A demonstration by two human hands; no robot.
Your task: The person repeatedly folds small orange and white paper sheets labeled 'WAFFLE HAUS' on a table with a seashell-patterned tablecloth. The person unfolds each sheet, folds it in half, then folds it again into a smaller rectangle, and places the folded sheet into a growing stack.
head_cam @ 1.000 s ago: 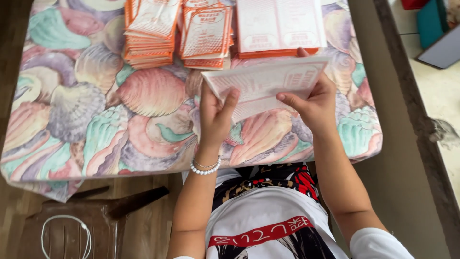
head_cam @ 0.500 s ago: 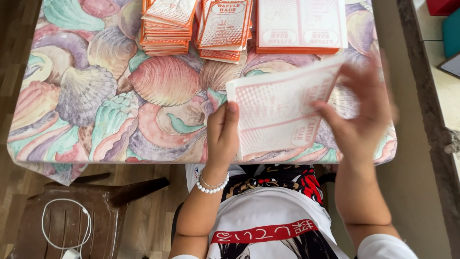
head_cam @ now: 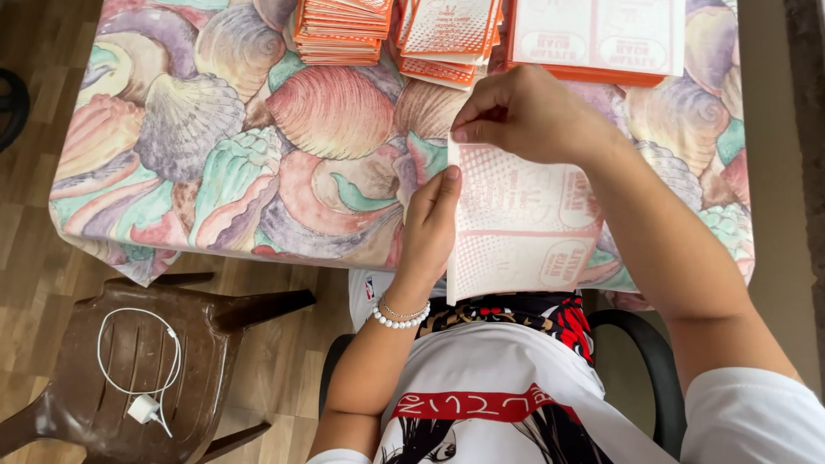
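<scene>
My right hand (head_cam: 533, 116) hides the top edge of the printed sheet (head_cam: 524, 228) I hold, the picture's top edge cuts off the three stacks of orange-printed sheets (head_cam: 344, 30) at the table's (head_cam: 172, 172) far edge.

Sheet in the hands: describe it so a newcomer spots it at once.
Start at the table's shell-print cloth, then its near edge in front of the person. There the left hand and right hand hold one pale sheet with orange print. Unlike the orange stacks at the far edge, it is single and overhangs the table.
</scene>
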